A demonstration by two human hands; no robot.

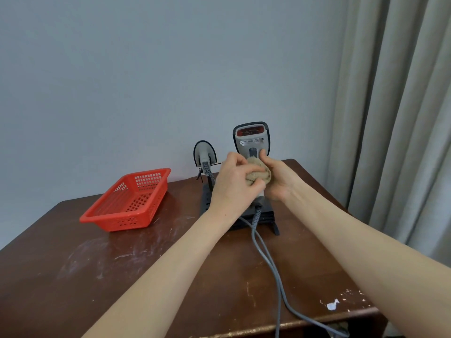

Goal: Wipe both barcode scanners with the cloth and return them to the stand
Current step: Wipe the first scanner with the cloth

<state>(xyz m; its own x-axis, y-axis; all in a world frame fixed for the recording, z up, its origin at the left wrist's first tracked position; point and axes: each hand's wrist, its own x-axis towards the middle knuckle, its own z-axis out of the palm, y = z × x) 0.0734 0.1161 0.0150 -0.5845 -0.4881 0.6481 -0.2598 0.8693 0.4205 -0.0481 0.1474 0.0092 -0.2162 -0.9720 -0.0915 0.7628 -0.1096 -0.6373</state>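
A grey barcode scanner (251,139) with a red window is held upright above the black stand (266,217). My right hand (278,178) grips its handle from the right. My left hand (234,181) presses a beige cloth (262,173) against the handle, so the handle is mostly hidden. A second grey scanner (204,152) rests in the stand to the left, facing away, with its coiled cable hanging down.
A red perforated plastic basket (129,201) sits on the brown wooden table (122,264) to the left. Two grey cables (271,267) run from the stand toward the table's front edge. A beige curtain (400,118) hangs on the right.
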